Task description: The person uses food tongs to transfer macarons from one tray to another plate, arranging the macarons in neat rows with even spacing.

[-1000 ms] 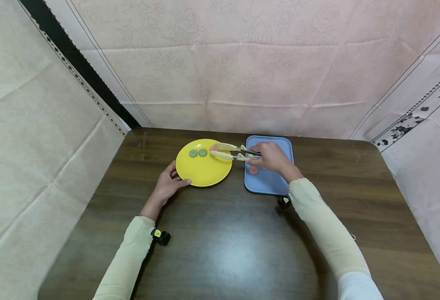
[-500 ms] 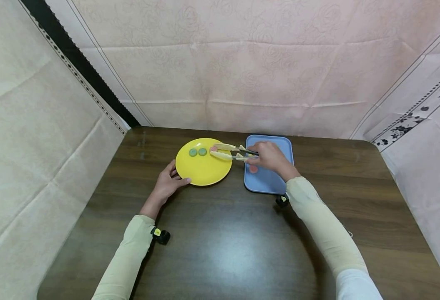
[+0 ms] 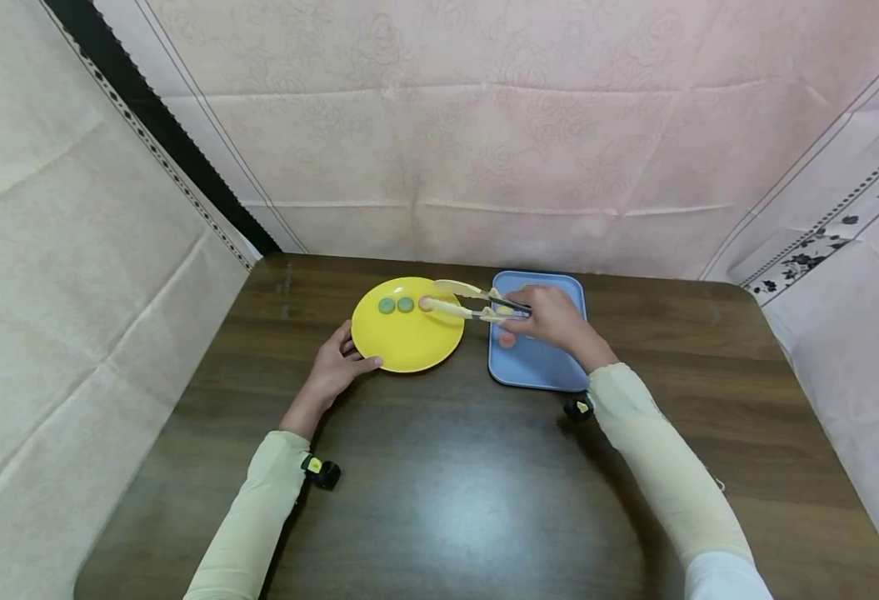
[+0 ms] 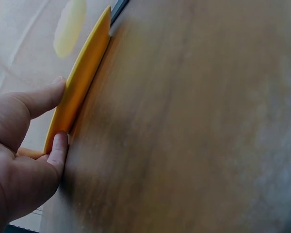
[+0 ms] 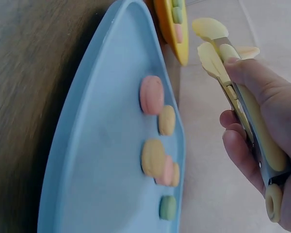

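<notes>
My left hand (image 3: 332,369) grips the rim of a round yellow plate (image 3: 407,346) at its left edge; in the left wrist view, fingers (image 4: 60,145) press against the plate's side. Two green macarons (image 3: 387,306) and a pink macaron (image 3: 425,304) sit in a row on the plate. My right hand (image 3: 551,317) holds cream-tipped tongs (image 3: 476,314), their arms spread apart. In the right wrist view the tongs' tips (image 5: 211,29) have nothing between them, and the pink macaron (image 5: 179,33) lies on the plate. Beneath my right hand is a blue tray (image 3: 531,371).
On the tray, the right wrist view shows several macarons: pink (image 5: 152,95), yellowish (image 5: 153,158) and green (image 5: 168,208). Plate and tray stand side by side near the back of the brown wooden table (image 3: 439,467). A pale cloth (image 3: 484,167) hangs behind it.
The tongs have spread wider and let go of the pink macaron, which stays on the plate. My right hand has shifted slightly right. My left hand keeps its place.
</notes>
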`<state>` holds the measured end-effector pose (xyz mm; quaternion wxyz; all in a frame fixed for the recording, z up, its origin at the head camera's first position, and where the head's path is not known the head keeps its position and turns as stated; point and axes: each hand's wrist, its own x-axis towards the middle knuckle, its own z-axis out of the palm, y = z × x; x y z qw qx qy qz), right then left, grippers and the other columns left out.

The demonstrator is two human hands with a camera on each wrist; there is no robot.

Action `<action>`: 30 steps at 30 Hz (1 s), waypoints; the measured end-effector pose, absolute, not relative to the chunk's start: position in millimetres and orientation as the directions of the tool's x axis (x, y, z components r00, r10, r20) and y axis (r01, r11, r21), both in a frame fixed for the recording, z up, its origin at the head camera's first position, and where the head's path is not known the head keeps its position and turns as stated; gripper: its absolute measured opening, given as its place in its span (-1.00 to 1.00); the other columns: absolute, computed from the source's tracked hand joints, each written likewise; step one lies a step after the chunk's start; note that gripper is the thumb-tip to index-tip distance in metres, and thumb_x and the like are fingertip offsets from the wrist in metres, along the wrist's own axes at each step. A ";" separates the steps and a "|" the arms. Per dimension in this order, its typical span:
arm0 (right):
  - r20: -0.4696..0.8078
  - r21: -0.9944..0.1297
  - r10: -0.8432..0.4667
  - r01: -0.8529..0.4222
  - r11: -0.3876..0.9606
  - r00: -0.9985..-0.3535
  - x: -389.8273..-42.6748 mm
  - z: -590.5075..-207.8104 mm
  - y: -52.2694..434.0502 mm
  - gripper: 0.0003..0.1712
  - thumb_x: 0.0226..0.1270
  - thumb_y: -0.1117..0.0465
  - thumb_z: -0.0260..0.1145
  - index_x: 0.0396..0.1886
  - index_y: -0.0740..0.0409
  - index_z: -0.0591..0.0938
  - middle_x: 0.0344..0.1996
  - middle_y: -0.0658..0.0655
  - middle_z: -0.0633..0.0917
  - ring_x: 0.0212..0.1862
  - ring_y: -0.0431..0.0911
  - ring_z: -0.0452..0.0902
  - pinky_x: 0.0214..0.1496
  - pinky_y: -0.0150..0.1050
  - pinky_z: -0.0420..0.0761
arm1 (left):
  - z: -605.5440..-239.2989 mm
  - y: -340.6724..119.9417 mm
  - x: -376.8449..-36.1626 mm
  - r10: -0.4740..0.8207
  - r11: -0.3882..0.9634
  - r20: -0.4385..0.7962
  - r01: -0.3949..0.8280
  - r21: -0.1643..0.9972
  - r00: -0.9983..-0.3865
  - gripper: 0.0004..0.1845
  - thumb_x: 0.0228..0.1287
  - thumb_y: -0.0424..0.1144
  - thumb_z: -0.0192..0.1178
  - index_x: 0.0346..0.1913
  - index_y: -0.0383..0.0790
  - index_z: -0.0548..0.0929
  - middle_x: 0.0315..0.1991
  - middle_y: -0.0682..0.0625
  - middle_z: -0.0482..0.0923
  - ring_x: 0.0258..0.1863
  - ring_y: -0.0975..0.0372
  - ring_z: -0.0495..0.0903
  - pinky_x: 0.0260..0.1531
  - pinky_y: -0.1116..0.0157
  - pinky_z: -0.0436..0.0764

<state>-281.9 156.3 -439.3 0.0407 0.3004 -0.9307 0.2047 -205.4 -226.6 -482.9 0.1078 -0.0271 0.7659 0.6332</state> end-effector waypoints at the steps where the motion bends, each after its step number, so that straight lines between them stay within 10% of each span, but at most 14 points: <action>1: 0.210 -0.363 -0.537 -0.575 0.733 -0.817 -278.8 -437.5 160.4 -0.44 0.25 -0.01 0.52 0.15 0.23 0.73 -0.21 0.20 0.75 -0.26 0.01 0.59 -0.21 -0.01 0.60 | -483.6 -226.5 -205.8 0.095 0.198 -0.201 -0.179 0.964 -0.975 0.07 0.29 -0.44 0.39 0.65 -0.32 -0.14 0.56 -0.31 0.10 0.46 -0.12 0.33 0.25 0.17 0.57; 9: 0.236 -0.396 -0.460 -0.517 0.759 -0.856 -247.8 -422.9 197.7 -0.31 0.23 -0.02 0.55 0.25 0.30 0.66 0.15 0.33 0.69 0.17 0.21 0.62 0.18 0.18 0.60 | -503.5 -231.3 -214.3 0.088 0.197 -0.204 -0.184 0.963 -0.975 0.10 0.29 -0.41 0.40 0.66 -0.24 -0.17 0.57 -0.30 0.09 0.46 -0.11 0.33 0.24 0.18 0.57; 30: 0.208 -0.380 -0.362 -0.416 0.826 -0.909 -198.7 -425.8 259.8 -0.35 0.21 0.00 0.58 0.18 0.31 0.70 -0.12 0.27 0.76 -0.26 0.04 0.59 -0.21 0.00 0.65 | -514.3 -231.7 -216.2 0.079 0.200 -0.146 -0.128 0.971 -0.986 0.10 0.27 -0.37 0.44 0.66 -0.22 -0.11 0.55 -0.26 0.16 0.43 -0.07 0.37 0.20 0.25 0.60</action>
